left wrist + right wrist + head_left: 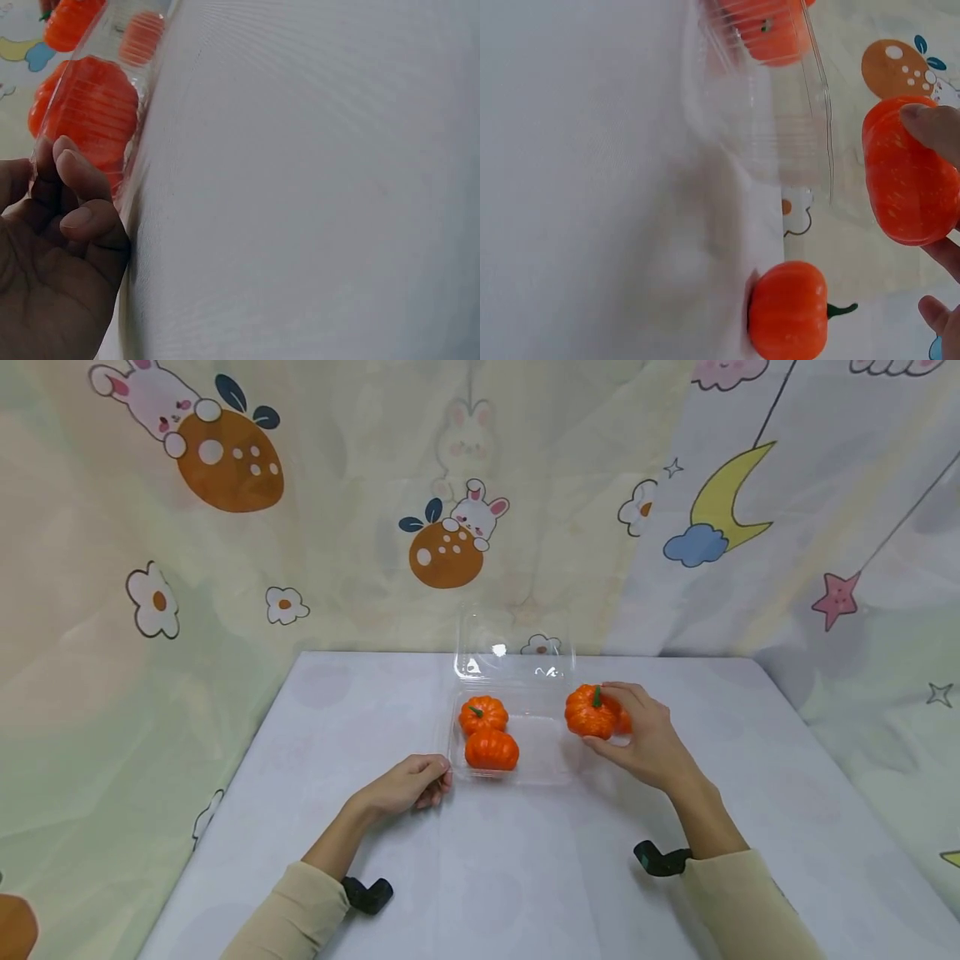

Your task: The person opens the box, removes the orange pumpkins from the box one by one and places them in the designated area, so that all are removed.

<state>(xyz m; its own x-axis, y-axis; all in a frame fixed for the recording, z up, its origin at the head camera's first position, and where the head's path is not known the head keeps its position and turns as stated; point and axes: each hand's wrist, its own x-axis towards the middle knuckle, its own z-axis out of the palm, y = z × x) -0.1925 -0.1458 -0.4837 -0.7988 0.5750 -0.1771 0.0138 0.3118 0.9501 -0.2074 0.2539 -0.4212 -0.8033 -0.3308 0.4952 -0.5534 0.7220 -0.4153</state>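
My right hand grips a small orange toy pumpkin with a green stem, thumb on one side and fingers on the other. It is raised at the right edge of a clear plastic clamshell box. Inside the box's left half sit two more pumpkins, one behind and one in front. My left hand pinches the rim at the box's front left corner between thumb and fingers. Another pumpkin stands on the table right of the box, mostly hidden behind my right hand in the head view.
The box's clear lid stands raised at the back, against the table's far edge. A white cloth covers the table. Behind it hangs a curtain printed with rabbits, flowers and a moon.
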